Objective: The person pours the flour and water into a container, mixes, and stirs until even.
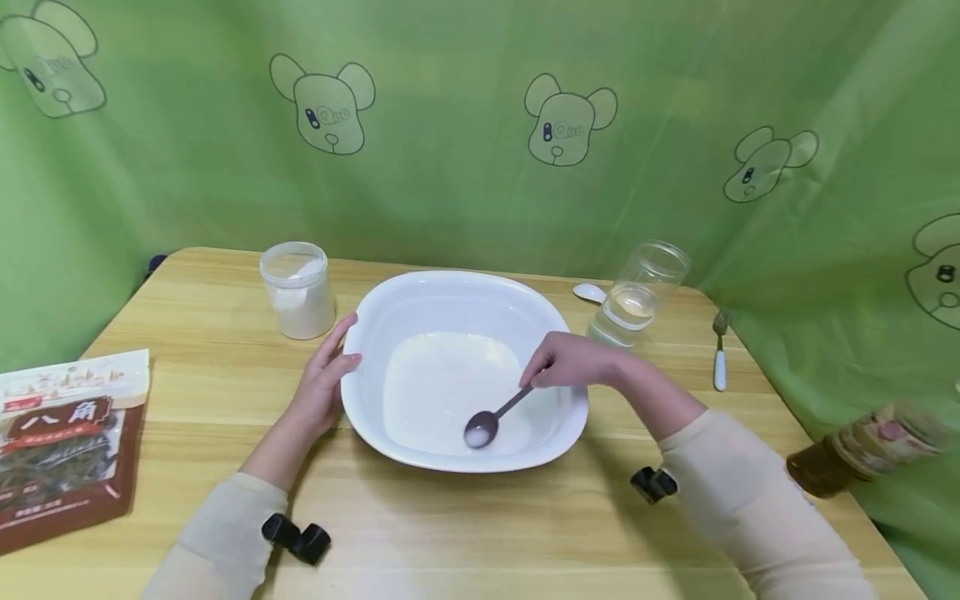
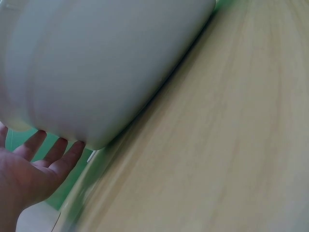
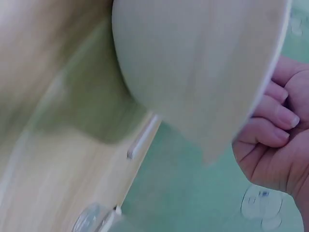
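We find the left hand [image 1: 322,381] resting, fingers extended, against the nine o'clock rim of the basin [image 1: 461,302], mid-table. The right hand [image 1: 573,360] grips the spoon [image 1: 491,420], its bowl inside the basin toward six o'clock. In our judgement, an unsteady wrist could scatter the white grains [image 1: 477,437]; a wide forearm swing could strike the clear jar [image 1: 637,292] at two o'clock. We note smooth, glossy white basin walls, rounded-oblong in outline, a dark, oval-bowled spoon and a wood-grained table [image 1: 450,533].
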